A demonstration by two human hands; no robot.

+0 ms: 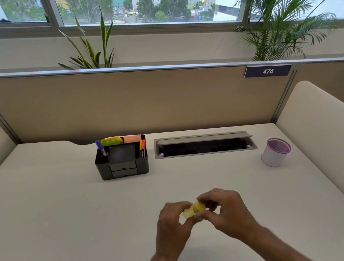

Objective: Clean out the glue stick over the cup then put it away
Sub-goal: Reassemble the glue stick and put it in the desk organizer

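A small yellow glue stick (194, 209) is held between both hands just above the near middle of the desk. My left hand (172, 225) grips its pale left end, and my right hand (226, 209) pinches the brighter yellow right part; most of the stick is hidden by fingers. The white cup with a purple rim (275, 152) stands far to the right, well apart from the hands. A black desk organiser (121, 161) with pens and sticky notes sits at the back left of centre.
An open grey cable tray (204, 144) is set into the desk (67, 214) behind the hands. A beige partition (139, 103) runs along the back, with cream side panels left and right. Plants and a window lie beyond.
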